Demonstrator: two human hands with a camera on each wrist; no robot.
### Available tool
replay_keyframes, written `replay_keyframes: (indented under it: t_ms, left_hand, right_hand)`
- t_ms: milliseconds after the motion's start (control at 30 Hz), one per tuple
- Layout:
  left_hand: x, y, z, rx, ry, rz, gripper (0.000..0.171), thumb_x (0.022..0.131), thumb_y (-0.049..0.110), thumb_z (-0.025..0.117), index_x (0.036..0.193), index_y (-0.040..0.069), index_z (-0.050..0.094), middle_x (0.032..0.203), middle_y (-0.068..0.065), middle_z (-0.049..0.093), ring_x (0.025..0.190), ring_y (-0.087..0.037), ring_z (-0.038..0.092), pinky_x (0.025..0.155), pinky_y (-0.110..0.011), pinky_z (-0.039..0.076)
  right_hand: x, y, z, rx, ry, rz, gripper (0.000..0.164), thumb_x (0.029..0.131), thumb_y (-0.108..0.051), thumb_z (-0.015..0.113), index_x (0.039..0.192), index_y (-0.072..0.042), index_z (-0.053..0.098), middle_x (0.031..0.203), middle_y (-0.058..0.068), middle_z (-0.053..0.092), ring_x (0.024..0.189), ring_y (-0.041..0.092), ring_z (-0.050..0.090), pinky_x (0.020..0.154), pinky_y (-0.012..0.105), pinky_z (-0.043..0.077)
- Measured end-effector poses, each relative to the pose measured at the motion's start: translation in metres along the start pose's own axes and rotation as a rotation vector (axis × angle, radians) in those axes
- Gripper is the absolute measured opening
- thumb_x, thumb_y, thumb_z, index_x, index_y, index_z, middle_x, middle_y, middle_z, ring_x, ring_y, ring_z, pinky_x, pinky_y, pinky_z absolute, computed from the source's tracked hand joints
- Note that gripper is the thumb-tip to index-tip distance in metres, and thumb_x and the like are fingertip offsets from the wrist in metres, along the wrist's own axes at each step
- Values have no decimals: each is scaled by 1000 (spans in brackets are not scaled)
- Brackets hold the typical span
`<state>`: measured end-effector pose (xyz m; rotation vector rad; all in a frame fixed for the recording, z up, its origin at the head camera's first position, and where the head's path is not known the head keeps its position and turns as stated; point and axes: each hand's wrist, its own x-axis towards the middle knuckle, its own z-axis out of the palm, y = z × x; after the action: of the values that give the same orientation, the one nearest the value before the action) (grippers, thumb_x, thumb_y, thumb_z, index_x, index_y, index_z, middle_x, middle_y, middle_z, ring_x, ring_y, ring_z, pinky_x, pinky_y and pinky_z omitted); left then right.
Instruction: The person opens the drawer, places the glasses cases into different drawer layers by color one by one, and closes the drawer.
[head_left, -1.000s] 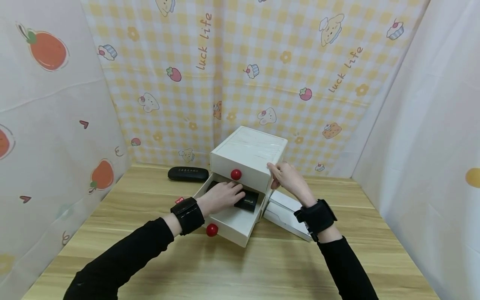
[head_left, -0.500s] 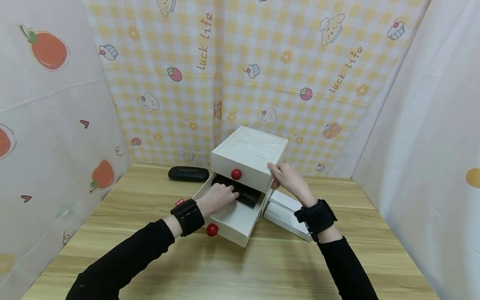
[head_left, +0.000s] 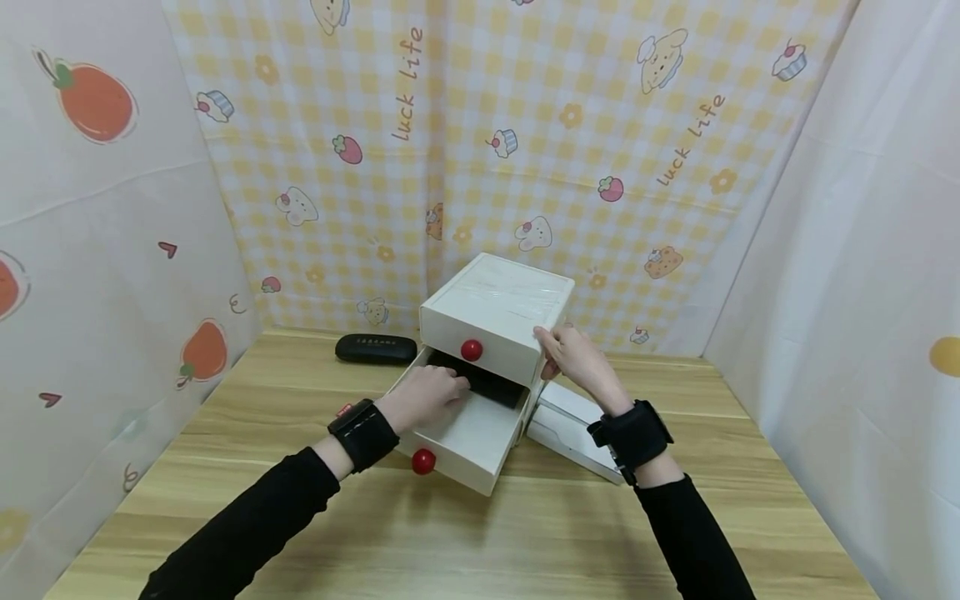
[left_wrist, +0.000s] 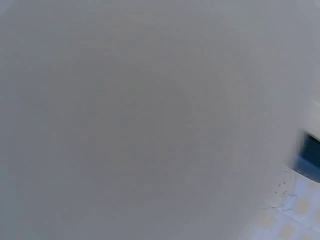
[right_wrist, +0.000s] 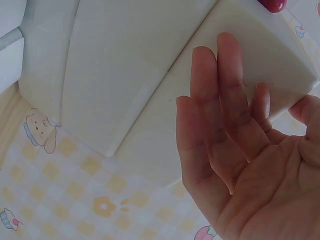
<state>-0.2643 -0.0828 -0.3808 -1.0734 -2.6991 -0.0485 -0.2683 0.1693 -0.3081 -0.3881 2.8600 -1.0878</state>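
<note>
A small white drawer cabinet [head_left: 510, 300] with red ball knobs stands on the wooden table, its lower drawer [head_left: 480, 429] pulled out. Inside that drawer lies a flat black box [head_left: 495, 389], partly under the upper drawer front. My left hand [head_left: 423, 396] reaches in over the drawer's left side, fingers bent loosely by the box; whether they touch it I cannot tell. A blurred pale surface fills most of the left wrist view. With thumb and index finger, my right hand [head_left: 577, 358] holds the cabinet's upper right edge; its other fingers [right_wrist: 204, 75] extend along the side panel.
A black glasses case [head_left: 375, 348] lies at the table's back left. White boxes [head_left: 577, 433] lie on the right beside the cabinet. A small red item [head_left: 343, 410] shows partly behind my left wrist. Patterned curtains [head_left: 480, 167] enclose the back and sides.
The black box has slid farther back into the lower drawer. My left hand has come off its top and drawn back slightly left. The right hand has stayed in place.
</note>
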Motion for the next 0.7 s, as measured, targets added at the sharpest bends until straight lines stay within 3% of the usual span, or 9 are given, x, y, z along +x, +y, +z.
replay_keyframes:
  t_ms: [167,233,333,500,700]
  left_hand:
    - [-8,-15,-9,-114,-29,-90,20,90,24,65,107,14,69,99,-4,72,70,-13,61,54,-27,46]
    - [-12,-21,-12,-147,-8,-104,19,89,23,65,106,14,69,96,-3,72,68,-11,60,54,-24,45]
    - [-19,-30,-15,-199,64,-91,16,88,18,66,102,11,70,90,-1,72,70,-11,62,56,-23,46]
    - [-24,-49,-19,-197,217,-59,12,88,14,66,98,10,70,88,-1,71,77,-12,65,64,-26,52]
    - [-22,-84,-14,-205,341,-152,14,89,13,65,100,6,69,90,-8,71,78,-20,66,66,-34,53]
  right_hand:
    - [0,0,0,-13,4,-5,49,102,-41,36,77,-4,56,69,11,70,73,31,70,73,33,53]
    - [0,0,0,-17,5,-6,49,102,-41,36,77,-4,56,69,11,70,73,30,70,72,33,53]
    - [0,0,0,-23,6,-2,49,102,-41,36,77,-4,56,69,11,70,71,28,70,72,33,53]
    - [0,0,0,-28,15,-2,49,102,-41,36,77,-5,56,69,10,70,67,23,69,73,33,53]
    - [-1,1,1,-17,15,5,50,102,-43,35,77,-6,56,70,11,70,69,25,69,77,36,53]
